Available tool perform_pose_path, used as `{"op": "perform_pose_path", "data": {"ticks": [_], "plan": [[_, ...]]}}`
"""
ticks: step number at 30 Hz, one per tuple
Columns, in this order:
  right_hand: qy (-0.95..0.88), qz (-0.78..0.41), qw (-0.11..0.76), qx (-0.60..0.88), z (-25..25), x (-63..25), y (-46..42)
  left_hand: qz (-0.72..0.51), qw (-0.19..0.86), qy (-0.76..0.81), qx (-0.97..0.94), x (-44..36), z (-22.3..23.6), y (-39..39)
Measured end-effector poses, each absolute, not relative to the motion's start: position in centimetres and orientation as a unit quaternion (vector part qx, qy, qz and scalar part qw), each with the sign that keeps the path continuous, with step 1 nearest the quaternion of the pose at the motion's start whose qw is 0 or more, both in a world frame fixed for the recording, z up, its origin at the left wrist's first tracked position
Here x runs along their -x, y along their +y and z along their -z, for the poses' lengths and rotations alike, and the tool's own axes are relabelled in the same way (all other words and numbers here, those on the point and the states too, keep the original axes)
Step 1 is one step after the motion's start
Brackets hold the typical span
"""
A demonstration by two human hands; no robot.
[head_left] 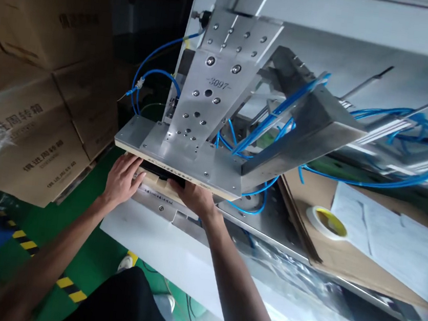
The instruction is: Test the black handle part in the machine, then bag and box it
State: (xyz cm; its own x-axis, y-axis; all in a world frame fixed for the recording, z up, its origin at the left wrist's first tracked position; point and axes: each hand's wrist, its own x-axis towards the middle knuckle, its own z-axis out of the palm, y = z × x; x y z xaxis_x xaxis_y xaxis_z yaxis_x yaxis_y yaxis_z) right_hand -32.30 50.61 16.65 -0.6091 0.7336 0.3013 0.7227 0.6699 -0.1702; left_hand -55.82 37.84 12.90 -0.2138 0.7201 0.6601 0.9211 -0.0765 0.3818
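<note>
An aluminium press head (210, 93) marked 3097 hangs over a beige fixture block (159, 185) on the machine bed. A dark flat part (162, 170) lies in the gap between the head's plate and the block. My left hand (122, 181) rests at the block's left end, fingers stretched out along the part's edge. My right hand (190, 196) reaches under the plate at the block's right side; its fingertips are hidden beneath the plate.
Blue air hoses (409, 177) loop around the head. Stacked cardboard boxes (36, 125) stand at the left on a green floor (90, 260) with yellow-black tape. A yellow-cored tape roll (326, 222) and paper sheets (393, 243) lie on cardboard at the right.
</note>
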Motion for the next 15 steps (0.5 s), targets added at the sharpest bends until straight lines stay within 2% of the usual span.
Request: {"op": "perform_pose_path", "data": {"ticks": [3, 7, 15], "plan": [[-0.910, -0.029, 0.122, 0.396, -17.4, 32.7, 50.2, 0.407, 0.119, -0.663, 0.617, 56.0, -13.0, 37.9], [-0.917, -0.051, 0.106, 0.382, -18.1, 32.7, 49.1, 0.399, 0.114, -0.665, 0.621, 56.2, -13.0, 37.8], [-0.858, 0.056, 0.237, 0.452, -15.7, 32.4, 43.5, 0.376, 0.105, -0.682, 0.618, 56.2, -12.9, 36.4]]}}
